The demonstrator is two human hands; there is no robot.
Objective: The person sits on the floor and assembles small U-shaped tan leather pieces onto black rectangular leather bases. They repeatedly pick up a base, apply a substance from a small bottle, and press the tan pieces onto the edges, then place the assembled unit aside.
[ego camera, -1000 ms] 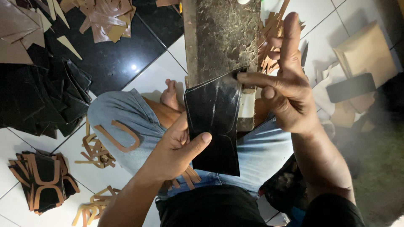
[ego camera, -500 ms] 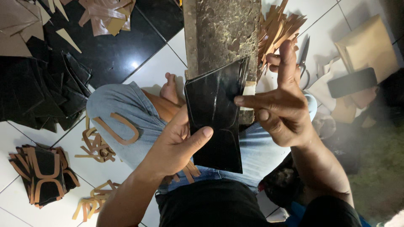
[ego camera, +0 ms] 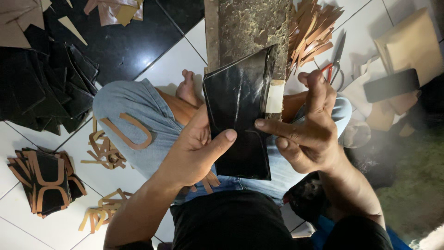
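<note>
A glossy black leather piece [ego camera: 240,109] is held upright over my lap, its top resting against a worn wooden board [ego camera: 252,28]. My left hand [ego camera: 196,150] grips its lower left edge, thumb laid across the front. My right hand [ego camera: 307,127] touches the right edge with the index fingertip while the other fingers spread apart. A pale strip [ego camera: 274,96] runs along the piece's right edge. I sit cross-legged in blue jeans [ego camera: 129,111].
Black leather pieces [ego camera: 46,88] are heaped at the left. A stack with brown U-shaped trims [ego camera: 44,183] lies lower left, and loose brown strips [ego camera: 104,148] lie beside my knee. Tan strips [ego camera: 312,32], scissors [ego camera: 335,60] and a dark phone [ego camera: 391,85] lie at the right.
My right hand has dropped from the piece's upper right corner to its right edge, index finger now pressing mid-height. The black piece is tilted a little more upright. My left hand keeps its hold.
</note>
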